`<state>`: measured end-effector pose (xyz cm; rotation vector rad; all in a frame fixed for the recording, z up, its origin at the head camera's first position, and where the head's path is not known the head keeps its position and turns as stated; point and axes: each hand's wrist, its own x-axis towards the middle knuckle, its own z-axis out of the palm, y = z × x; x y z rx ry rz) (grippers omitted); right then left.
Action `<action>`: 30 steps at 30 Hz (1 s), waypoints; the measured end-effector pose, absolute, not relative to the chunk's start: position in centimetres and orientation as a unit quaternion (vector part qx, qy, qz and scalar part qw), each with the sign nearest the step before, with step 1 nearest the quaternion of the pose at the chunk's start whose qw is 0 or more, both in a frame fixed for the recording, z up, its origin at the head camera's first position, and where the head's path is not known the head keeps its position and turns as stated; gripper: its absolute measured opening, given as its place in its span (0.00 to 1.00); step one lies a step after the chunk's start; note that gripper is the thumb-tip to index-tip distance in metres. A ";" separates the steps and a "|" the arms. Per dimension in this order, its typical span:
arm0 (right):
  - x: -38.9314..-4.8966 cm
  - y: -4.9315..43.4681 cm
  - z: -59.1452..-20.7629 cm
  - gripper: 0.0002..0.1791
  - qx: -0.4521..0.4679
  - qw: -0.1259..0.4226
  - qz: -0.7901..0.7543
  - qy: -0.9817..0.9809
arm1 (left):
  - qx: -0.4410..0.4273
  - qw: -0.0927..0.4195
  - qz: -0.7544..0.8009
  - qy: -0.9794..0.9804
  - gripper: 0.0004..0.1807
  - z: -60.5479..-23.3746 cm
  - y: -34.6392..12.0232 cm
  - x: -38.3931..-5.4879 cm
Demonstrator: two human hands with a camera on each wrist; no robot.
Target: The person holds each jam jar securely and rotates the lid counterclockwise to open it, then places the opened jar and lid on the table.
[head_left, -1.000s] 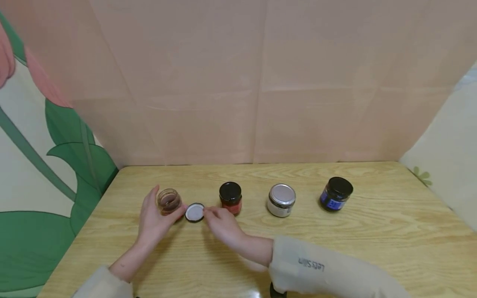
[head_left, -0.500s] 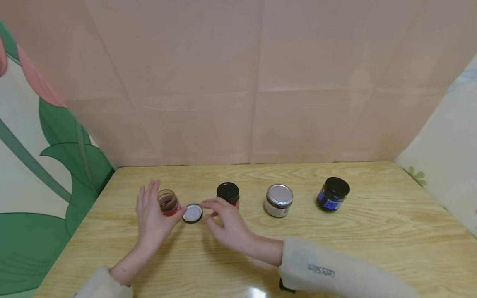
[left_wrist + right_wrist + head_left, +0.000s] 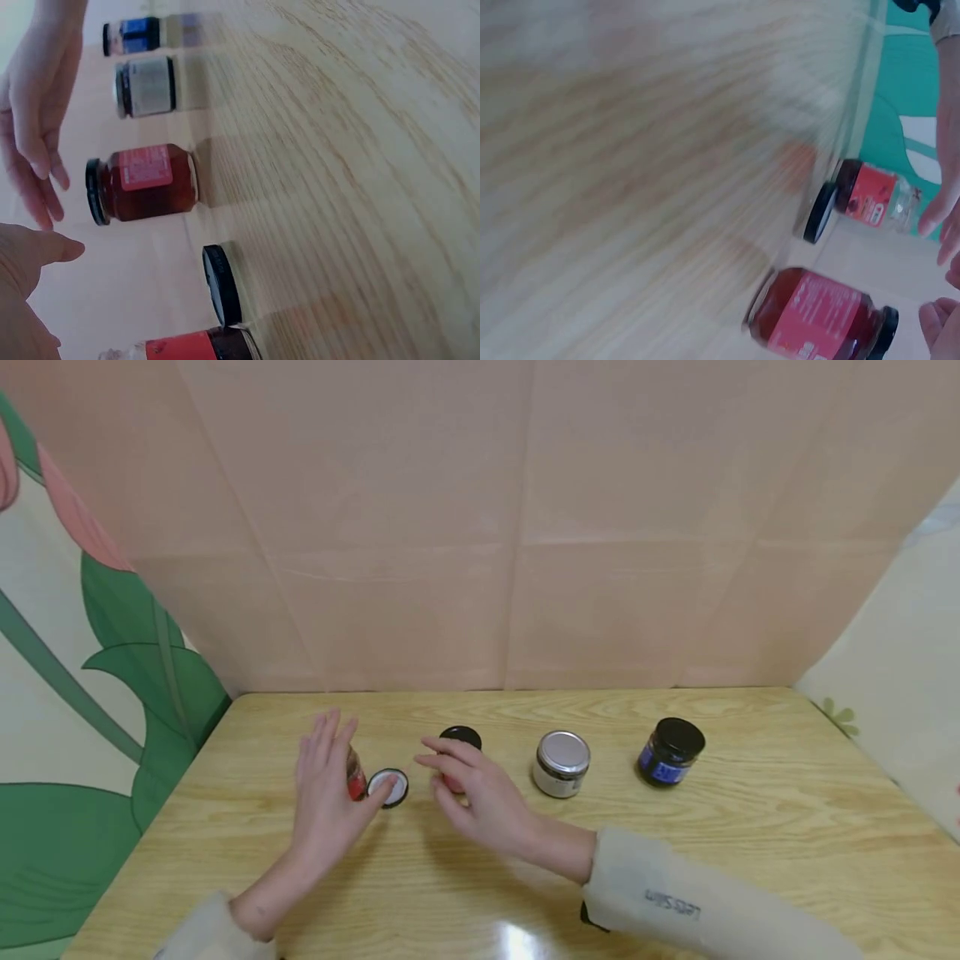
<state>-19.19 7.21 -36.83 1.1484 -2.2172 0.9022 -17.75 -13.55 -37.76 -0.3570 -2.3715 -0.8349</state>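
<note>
At the left of the table, my left hand (image 3: pixel 330 797) hovers with fingers extended, empty, overlapping an uncapped jar (image 3: pixel 356 777). That jar has a red label (image 3: pixel 874 196) and dark contents, and stands upright. Beside it lies its black-edged lid (image 3: pixel 378 787), white inside facing up, partly behind my thumb in the head view. My right hand (image 3: pixel 487 797) holds nothing; its fingers are spread and loosely bent, in front of a black-lidded jar (image 3: pixel 460 734). From the left wrist view, this jar (image 3: pixel 150 182) shows a pink-red label and dark red contents.
To the right stand a silver-lidded jar (image 3: pixel 562 764) with a pale label and a black-lidded jar (image 3: pixel 671 752) with a blue label. The wooden table (image 3: pixel 780 827) ends against a pinkish cloth backdrop (image 3: pixel 510 527). A small dark object (image 3: pixel 592 917) peeks from under the right sleeve.
My left hand has released the uncapped jar and risen to the right. My right fingers have left the lid and drawn back rightward. The lid stays on the table.
</note>
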 end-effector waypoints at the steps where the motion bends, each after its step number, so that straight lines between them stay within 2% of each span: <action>1: -19.3 7.4 -36.8 0.18 0.432 0.262 0.307 -0.807 | -0.141 0.297 -0.311 -0.892 0.47 -37.8 -13.4 -17.8; 5: -19.8 8.0 -36.9 0.21 0.458 0.315 0.217 -0.802 | -0.162 0.301 -0.315 -0.885 0.46 -37.8 -12.8 -17.9; 13: -19.7 9.5 -36.6 0.26 0.428 0.289 0.160 -0.842 | -0.192 0.302 -0.324 -0.876 0.41 -37.5 -11.3 -17.9; 20: -19.6 10.6 -36.2 0.31 0.390 0.261 0.133 -0.873 | -0.189 0.255 -0.296 -0.901 0.45 -37.1 -10.5 -17.7; 30: -19.7 11.8 -36.4 0.31 0.391 0.295 0.137 -0.861 | -0.190 0.199 -0.285 -0.918 0.46 -37.3 -9.9 -17.8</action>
